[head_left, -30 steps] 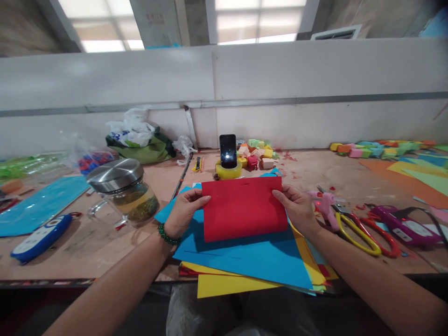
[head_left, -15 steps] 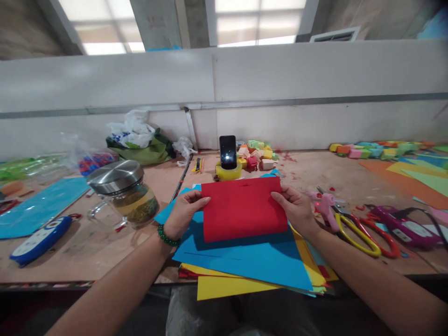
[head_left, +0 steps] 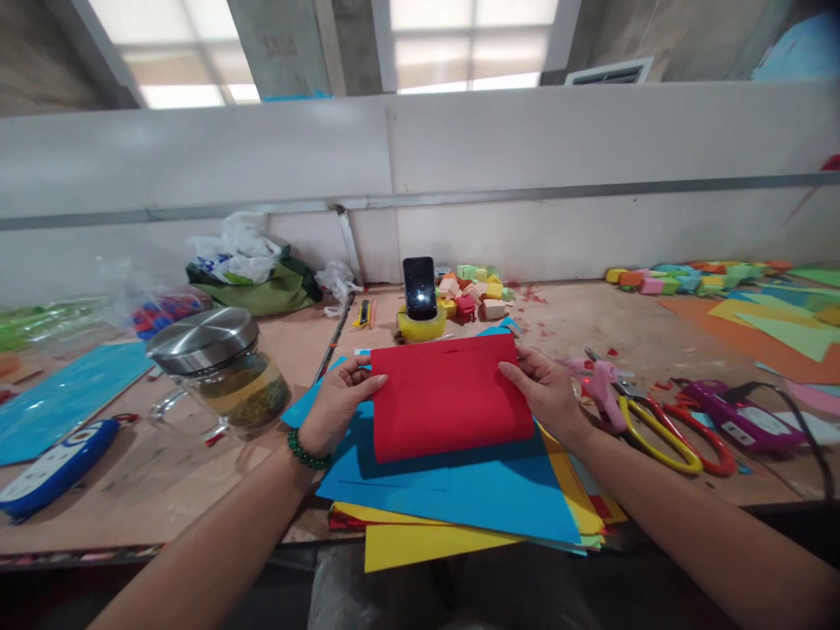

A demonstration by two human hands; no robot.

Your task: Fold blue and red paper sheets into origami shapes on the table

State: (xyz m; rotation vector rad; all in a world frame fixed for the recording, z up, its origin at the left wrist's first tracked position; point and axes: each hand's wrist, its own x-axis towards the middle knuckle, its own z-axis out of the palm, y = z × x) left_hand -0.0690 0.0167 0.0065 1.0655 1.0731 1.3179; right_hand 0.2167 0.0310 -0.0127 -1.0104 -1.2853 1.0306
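A sheet of red paper [head_left: 452, 398], its near edge bent over in a curve, is held up between my two hands. My left hand [head_left: 338, 398], with a green bead bracelet at the wrist, pinches its left edge between thumb and fingers. At the upper right edge my right hand [head_left: 543, 389] grips it the same way, thumb on top. Beneath the red paper lies a sheet of blue paper [head_left: 452, 499] on a stack of coloured sheets, with yellow paper [head_left: 426, 544] sticking out at the front.
Left stand a lidded glass mug [head_left: 227, 376] and a blue-and-white power strip [head_left: 59, 468]. Behind the paper are a phone [head_left: 420, 289] and small paper boxes [head_left: 469, 302]. Scissors [head_left: 662, 437], a pink glue gun [head_left: 610, 394] and a purple power strip [head_left: 741, 416] lie right.
The view has shifted slightly, so most things sit a little further left. Both hands keep the same hold on the red paper, which has hardly moved.
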